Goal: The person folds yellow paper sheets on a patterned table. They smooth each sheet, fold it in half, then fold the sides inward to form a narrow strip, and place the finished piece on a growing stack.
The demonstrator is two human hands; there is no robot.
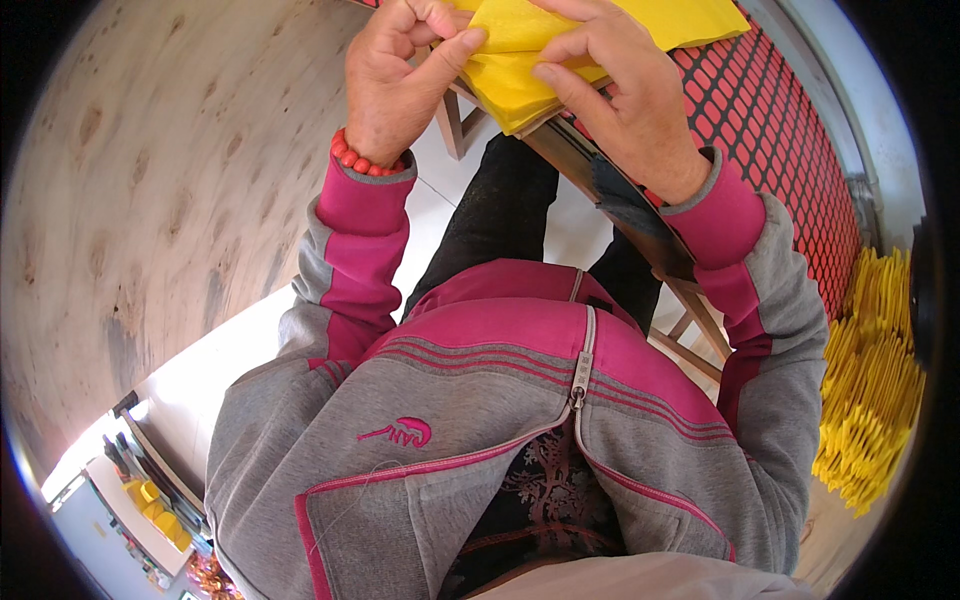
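Fingers (468, 41) on my left hand (393, 85) are pinching the yellow sheet (508, 88) over the counter's (800, 150) near edge; right hand (637, 108) touches it, grip unclear from here. I can't tell if it's a bag. Yellow stack (870, 390) sits off right.

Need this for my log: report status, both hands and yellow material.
Left hand pinching yellow material at left. Right hand at its near side, grip unclear. Material cut off by frame top. No obstruction visible.
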